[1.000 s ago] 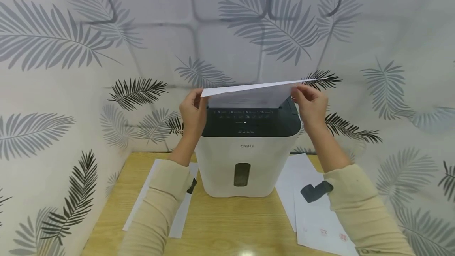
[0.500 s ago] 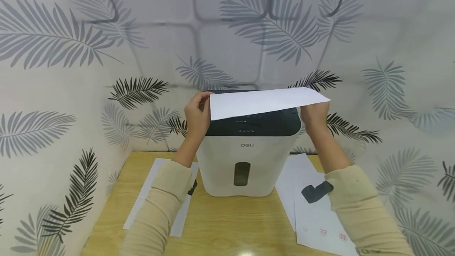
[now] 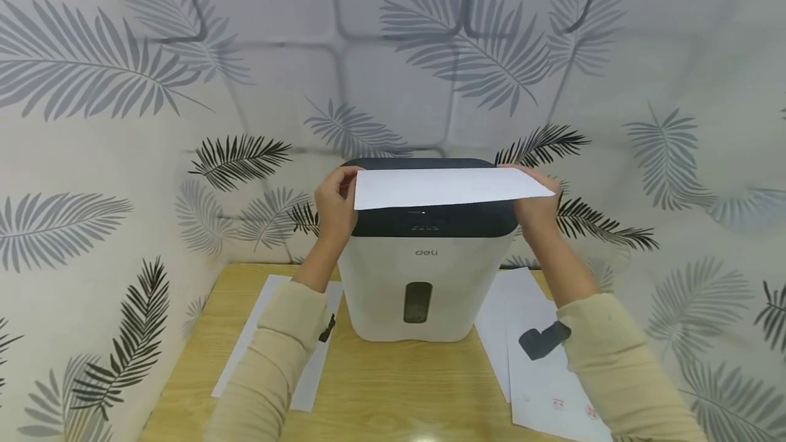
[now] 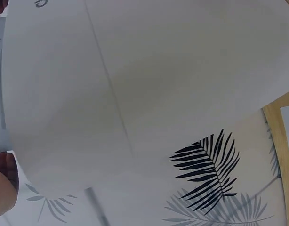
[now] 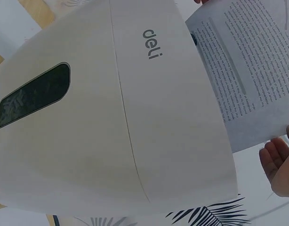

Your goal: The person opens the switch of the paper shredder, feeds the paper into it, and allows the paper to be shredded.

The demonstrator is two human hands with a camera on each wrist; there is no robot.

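A sheet of paper (image 3: 451, 187) bends over the black top of a white deli paper shredder (image 3: 381, 278). In the right wrist view the side of the paper (image 5: 257, 61) facing the shredder's front carries printed text. My left hand (image 3: 335, 203) pinches the sheet's left edge. At the right edge my right hand (image 3: 540, 204) holds the sheet, its fingers partly hidden by the paper; the right wrist view shows the thumb against the sheet and the other fingers (image 5: 276, 153) behind. The sheet hides the shredder's slot. Only part of the left hand (image 4: 3, 190) shows in the left wrist view.
The shredder stands on a wooden table (image 3: 399, 387) against a leaf-patterned wall covering (image 3: 424, 101). A white sheet (image 3: 310, 387) lies at the left under my forearm. Overlapping papers (image 3: 534, 387) with a dark patch (image 3: 543, 341) and red stamps lie at the right.
The sheet's raised upper edge has folded forward and down toward me, showing its blank face. My right hand's fingers have gone partly behind the paper, and both hands have dropped slightly.
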